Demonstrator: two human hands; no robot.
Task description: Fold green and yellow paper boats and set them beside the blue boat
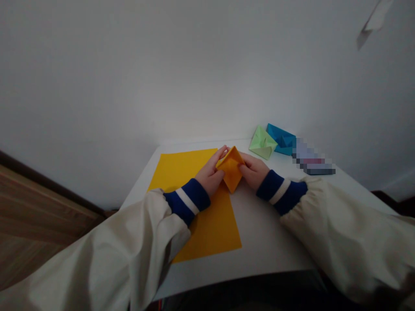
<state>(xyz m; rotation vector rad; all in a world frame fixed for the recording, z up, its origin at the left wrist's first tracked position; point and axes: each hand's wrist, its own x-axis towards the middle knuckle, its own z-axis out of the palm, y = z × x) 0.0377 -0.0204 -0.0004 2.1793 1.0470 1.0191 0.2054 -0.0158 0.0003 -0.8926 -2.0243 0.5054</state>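
Between my two hands is a folded piece of orange paper (231, 170), diamond-shaped and slightly opened out toward me. My left hand (211, 172) grips its left edge, thumb on the near face and fingers behind. On the opposite edge, my right hand (253, 169) holds it the same way, its thumb pressed to the inside. Most of the fingertips are hidden behind the paper. Under my left hand and forearm lies a large yellow sheet (207, 229), flat on the white table (266, 233).
Toward the back right sit a light green folded paper (263, 142) and a blue folded paper (281, 139), close together. Beside them lies a pixelated flat object (313, 160). A white wall (194, 77) rises behind the table; wooden furniture (35, 224) stands at the left.
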